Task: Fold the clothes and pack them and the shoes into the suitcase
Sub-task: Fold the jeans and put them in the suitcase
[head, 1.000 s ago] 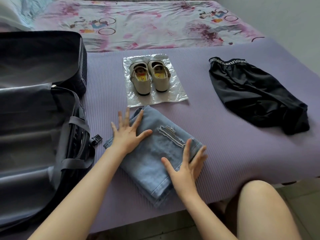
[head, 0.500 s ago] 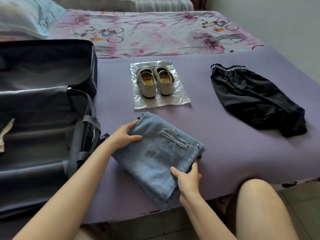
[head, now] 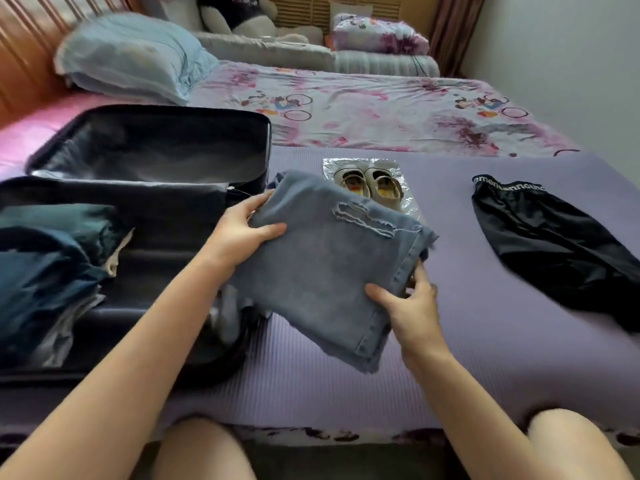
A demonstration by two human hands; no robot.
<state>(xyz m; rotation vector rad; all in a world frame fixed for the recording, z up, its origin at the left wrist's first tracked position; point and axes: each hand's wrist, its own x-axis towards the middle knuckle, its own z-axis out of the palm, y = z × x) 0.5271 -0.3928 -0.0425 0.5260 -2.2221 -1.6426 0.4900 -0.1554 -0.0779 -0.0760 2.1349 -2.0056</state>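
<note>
Folded light-blue jeans (head: 322,268) with a frayed rip hang above the purple mat (head: 467,323), held at both ends. My left hand (head: 242,230) grips their far left edge and my right hand (head: 408,306) grips the near right corner. The open black suitcase (head: 166,209) lies at the left, with dark blue folded clothes (head: 45,271) inside its near half. A pair of beige shoes (head: 367,183) sits on a clear plastic sheet beyond the jeans, partly hidden by them. Black shorts (head: 554,244) with a lettered waistband lie unfolded at the right.
The mat covers the near part of a bed with a floral sheet (head: 363,109). A pale blue pillow (head: 131,57), a rolled blanket and a plush toy lie at the far end. A wall runs along the right. My knees show below the bed's edge.
Both hands went from lying flat on the jeans to gripping their ends, then lifted them off the mat and carried them left, up to the suitcase's edge. My view tilted up.
</note>
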